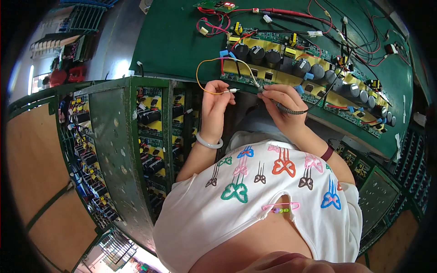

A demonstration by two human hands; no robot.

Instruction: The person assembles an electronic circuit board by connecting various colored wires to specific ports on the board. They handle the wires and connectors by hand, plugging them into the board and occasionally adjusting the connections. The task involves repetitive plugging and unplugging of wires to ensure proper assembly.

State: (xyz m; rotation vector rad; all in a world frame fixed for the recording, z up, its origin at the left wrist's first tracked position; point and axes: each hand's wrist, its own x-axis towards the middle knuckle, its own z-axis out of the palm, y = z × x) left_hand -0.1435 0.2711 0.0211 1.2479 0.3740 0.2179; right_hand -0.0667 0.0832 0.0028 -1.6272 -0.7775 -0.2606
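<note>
My left hand (215,105) is closed, its fingertips pinching the end of a yellow wire (197,75) near a small white-sleeved tip (233,90). To its right, my right hand (287,105) is closed around a black plug cable (291,111) with a ribbed sleeve. At that hand's fingertips, the cable's end meets a white wire (250,70); whether they are joined I cannot tell. Both wires run back to a circuit board (248,72) with black capacitors (257,53) and yellow parts. The hands are apart, just off the near edge of the green bench (177,50).
More circuit boards (348,93) sit in a row to the right. Loose red and black cables (296,13) and a small lit display board (217,6) lie farther back. A green metal rack (114,132) loaded with boards stands at my left; another rack (382,191) is at the right.
</note>
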